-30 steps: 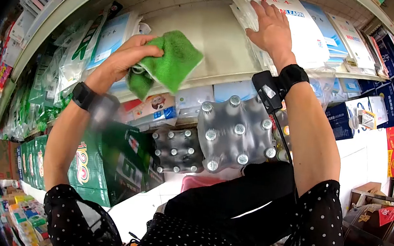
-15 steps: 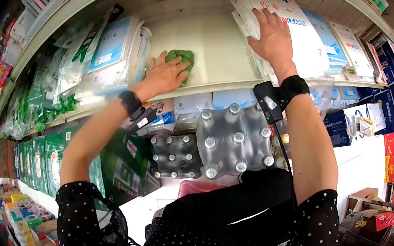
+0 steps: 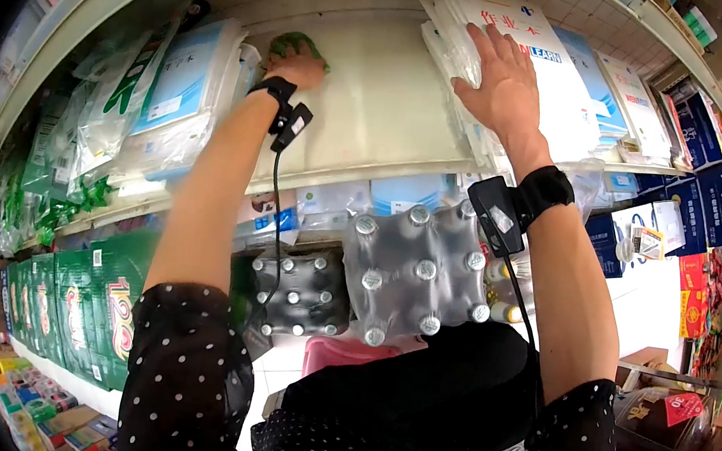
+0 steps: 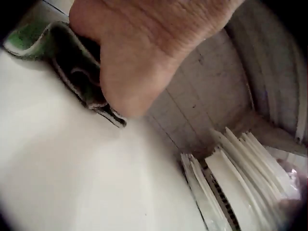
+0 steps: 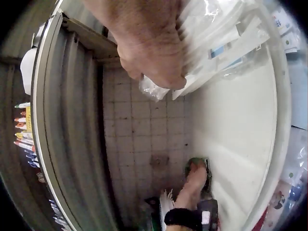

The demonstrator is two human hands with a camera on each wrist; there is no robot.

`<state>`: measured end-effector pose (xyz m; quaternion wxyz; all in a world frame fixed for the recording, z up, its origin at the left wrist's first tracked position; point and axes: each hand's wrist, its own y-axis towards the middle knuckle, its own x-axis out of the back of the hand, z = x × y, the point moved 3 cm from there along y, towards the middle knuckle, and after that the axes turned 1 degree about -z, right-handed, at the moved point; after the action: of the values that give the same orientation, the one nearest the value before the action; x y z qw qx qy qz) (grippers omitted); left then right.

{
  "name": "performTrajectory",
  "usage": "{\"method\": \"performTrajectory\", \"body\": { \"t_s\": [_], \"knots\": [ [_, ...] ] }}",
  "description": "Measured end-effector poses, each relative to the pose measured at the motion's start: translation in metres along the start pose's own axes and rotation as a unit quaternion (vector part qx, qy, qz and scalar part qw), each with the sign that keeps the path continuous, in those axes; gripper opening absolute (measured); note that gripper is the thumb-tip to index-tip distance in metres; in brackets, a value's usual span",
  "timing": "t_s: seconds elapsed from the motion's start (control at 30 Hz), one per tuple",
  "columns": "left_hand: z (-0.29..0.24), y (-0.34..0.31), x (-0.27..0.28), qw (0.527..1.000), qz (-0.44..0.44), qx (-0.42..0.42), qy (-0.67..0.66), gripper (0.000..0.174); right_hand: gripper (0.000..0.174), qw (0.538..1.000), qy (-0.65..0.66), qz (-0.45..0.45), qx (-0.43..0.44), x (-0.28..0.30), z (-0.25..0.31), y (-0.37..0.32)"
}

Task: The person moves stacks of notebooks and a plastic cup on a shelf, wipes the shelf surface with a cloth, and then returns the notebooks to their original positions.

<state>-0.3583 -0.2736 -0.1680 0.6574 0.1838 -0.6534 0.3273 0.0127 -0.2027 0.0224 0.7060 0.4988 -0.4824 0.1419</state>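
Note:
My left hand [image 3: 301,70] is at the back left of the shelf, pressing a green cloth [image 3: 299,40] against its pale surface [image 3: 370,90]. In the left wrist view the cloth [image 4: 77,72] lies bunched and folded beneath the hand [image 4: 139,53], which hides part of it. My right hand [image 3: 503,84] rests flat, fingers extended, on top of a stack of white exercise books [image 3: 560,97] in clear plastic. From the right wrist view, that hand [image 5: 151,53] sits over the plastic-wrapped books [image 5: 211,57], its fingertips mostly out of sight.
Bagged notebooks [image 3: 183,84] stand left of the bare shelf stretch; blue ones [image 3: 594,83] lie right of the white stack. Below the front edge are shrink-wrapped bottle packs [image 3: 414,274] and green cartons [image 3: 86,308]. An upper shelf [image 5: 50,125] overhangs the space.
My left hand first held the green cloth raised, then put it on the shelf near the front and slid it to the back. The right hand has stayed on the books.

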Motion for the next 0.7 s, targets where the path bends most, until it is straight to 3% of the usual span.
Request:
{"method": "performTrajectory", "body": {
  "t_s": [0.07,0.2,0.23,0.33,0.37,0.5,0.53,0.7],
  "knots": [
    [0.009,0.051,-0.016,0.998,-0.019,0.045,0.032,0.058,0.071,1.000,-0.001,0.002,0.001,-0.001,0.000,-0.002],
    [0.010,0.095,-0.005,0.993,0.076,0.052,0.068,0.076,0.074,1.000,-0.005,0.012,0.007,-0.003,-0.002,-0.001],
    [0.017,0.103,-0.001,0.993,0.045,0.110,0.000,0.068,0.074,1.000,-0.002,0.011,0.006,-0.003,-0.002,-0.001],
    [0.055,0.109,0.005,0.996,0.014,-0.084,0.019,0.056,0.073,1.000,-0.005,0.008,0.008,-0.001,-0.001,0.000],
    [0.050,0.112,0.009,0.993,0.053,-0.081,0.066,0.056,0.072,1.000,-0.006,-0.004,0.014,-0.003,-0.001,-0.001],
    [0.040,0.107,0.015,0.991,0.000,-0.031,-0.127,0.062,0.071,0.999,-0.019,-0.028,0.020,-0.002,0.000,-0.004],
    [0.022,0.012,0.067,0.995,-0.042,-0.026,-0.091,0.063,0.071,0.999,-0.022,-0.028,0.016,-0.002,0.002,-0.002],
    [0.006,-0.049,0.073,0.961,-0.034,-0.217,-0.166,0.067,0.071,1.000,-0.006,-0.011,0.000,0.001,0.003,-0.003]
  ]
}}
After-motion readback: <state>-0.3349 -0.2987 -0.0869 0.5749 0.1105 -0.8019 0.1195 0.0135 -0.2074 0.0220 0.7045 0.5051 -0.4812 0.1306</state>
